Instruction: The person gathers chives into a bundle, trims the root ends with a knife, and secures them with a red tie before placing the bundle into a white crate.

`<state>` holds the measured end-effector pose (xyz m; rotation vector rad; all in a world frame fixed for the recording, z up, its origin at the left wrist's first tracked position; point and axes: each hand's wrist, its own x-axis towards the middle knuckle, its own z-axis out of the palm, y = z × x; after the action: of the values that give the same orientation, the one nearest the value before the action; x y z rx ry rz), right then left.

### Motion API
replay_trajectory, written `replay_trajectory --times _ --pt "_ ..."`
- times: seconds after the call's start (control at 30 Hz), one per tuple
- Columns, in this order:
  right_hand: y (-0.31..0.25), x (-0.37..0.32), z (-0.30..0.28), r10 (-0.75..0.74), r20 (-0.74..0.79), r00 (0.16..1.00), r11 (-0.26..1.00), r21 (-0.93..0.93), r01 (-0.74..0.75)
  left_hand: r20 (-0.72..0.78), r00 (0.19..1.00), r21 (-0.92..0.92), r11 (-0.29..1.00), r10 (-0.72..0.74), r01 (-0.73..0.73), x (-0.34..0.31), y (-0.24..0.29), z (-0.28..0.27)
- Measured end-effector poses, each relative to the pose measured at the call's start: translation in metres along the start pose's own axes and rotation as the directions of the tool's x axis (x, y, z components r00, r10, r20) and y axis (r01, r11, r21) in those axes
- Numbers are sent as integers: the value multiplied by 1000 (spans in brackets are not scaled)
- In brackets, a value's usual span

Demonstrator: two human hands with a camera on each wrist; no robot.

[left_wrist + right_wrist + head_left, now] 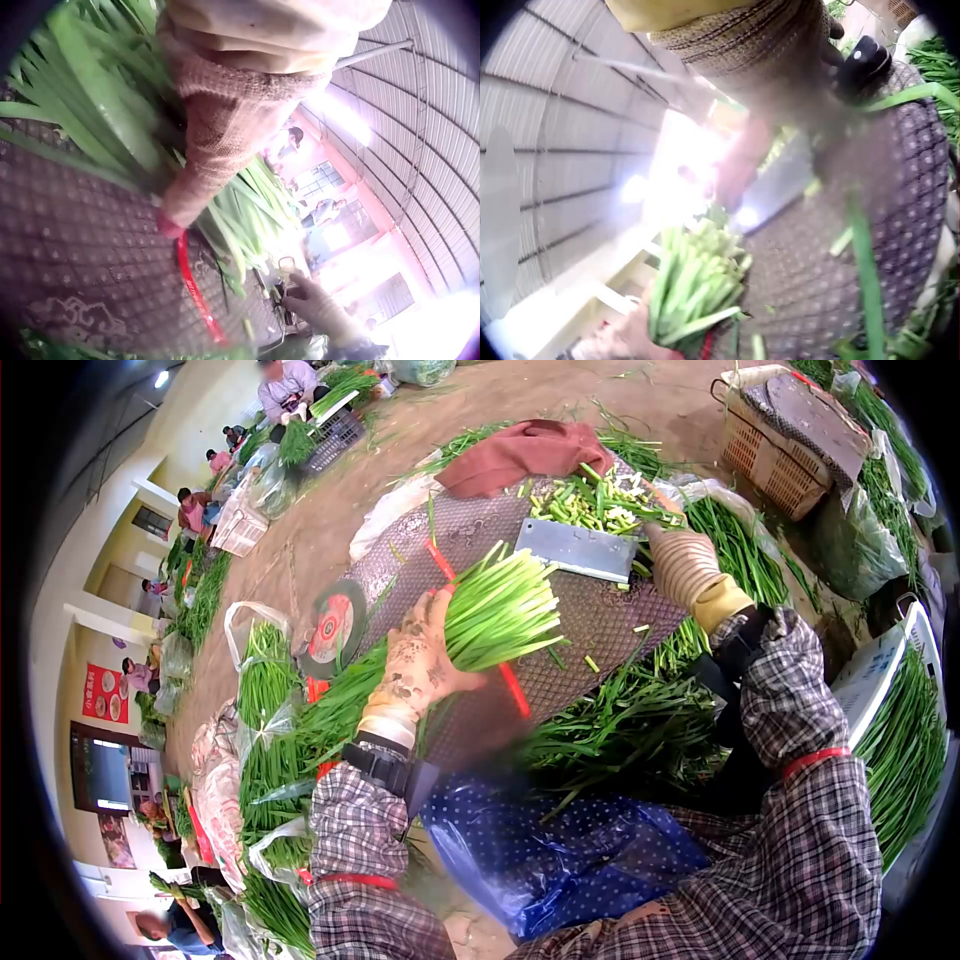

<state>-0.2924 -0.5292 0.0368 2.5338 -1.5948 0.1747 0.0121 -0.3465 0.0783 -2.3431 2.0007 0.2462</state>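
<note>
Gripping left hand: fingers curled round the bundle of green stalks, cut ends raised over the mat.
Right hand: closed on the cleaver; its handle is hidden.
Wrist views: blurred by glare.

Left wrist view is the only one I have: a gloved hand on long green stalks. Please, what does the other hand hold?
Observer: The right hand grips a cleaver, its blade just beyond the trimmed ends of the bundle.
Operator: Is the bundle lying down or lifted?
Observer: The left hand grips it round the middle, over the patterned mat. Whether it touches the mat, I cannot tell.
Operator: Where are the cut pieces?
Observer: In a pile beyond the cleaver, beside a red cloth.
</note>
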Motion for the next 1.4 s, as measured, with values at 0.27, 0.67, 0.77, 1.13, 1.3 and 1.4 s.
replay_trajectory --times 0.27,0.67,0.77,1.13,1.3,1.4 --pt "-3 -49 -54 -170 324 930 796 602 -64 29 998 124 991 -61 56 4 10 -7" --pt "-87 -114 -13 165 -59 985 334 943 1 -20 1000 -31 1000 -4 3 1 11 -9" --pt "-96 -114 -27 -104 79 991 543 840 -10 -10 1000 -49 999 17 -18 5 7 -5" --pt "-93 -104 -7 57 43 997 443 894 -64 -17 999 -122 992 -34 32 11 2 -1" --pt "-100 -100 -3 -214 167 963 563 826 -18 6 1000 -86 996 -23 23 13 -4 10" --pt "-73 -85 -22 -109 65 992 787 615 46 60 997 -25 999 -39 41 14 3 0"
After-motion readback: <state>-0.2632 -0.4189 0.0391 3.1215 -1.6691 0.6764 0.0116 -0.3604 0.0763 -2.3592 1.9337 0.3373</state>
